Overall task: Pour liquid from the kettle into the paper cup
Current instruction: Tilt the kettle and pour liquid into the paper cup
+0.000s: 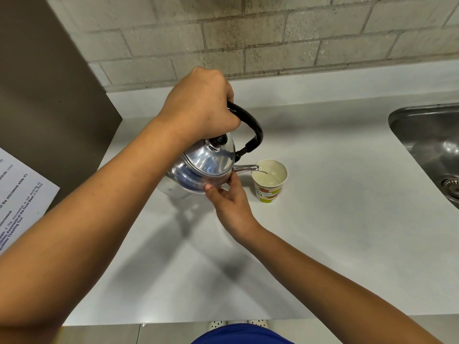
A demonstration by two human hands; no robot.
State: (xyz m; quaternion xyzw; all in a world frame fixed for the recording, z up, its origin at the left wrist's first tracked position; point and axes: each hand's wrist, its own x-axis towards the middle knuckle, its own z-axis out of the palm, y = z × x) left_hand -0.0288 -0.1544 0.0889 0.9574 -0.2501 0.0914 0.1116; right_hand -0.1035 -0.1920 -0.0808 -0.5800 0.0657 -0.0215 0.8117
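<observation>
A shiny metal kettle (203, 167) with a black handle hangs tilted to the right above the white counter. My left hand (201, 105) is closed around the top of its handle. My right hand (229, 203) presses its thumb and fingers against the kettle's lower body, just under the spout. The spout tip sits over the left rim of a paper cup (269, 181) with green and orange print, which stands upright on the counter. A thin clear stream runs from the spout into the cup, which holds some liquid.
A steel sink (429, 142) is set into the white counter (323, 244) at the right. A brown panel (49, 95) with a printed paper notice (19, 194) stands at the left. A brick wall runs along the back. The counter's front edge is near my body.
</observation>
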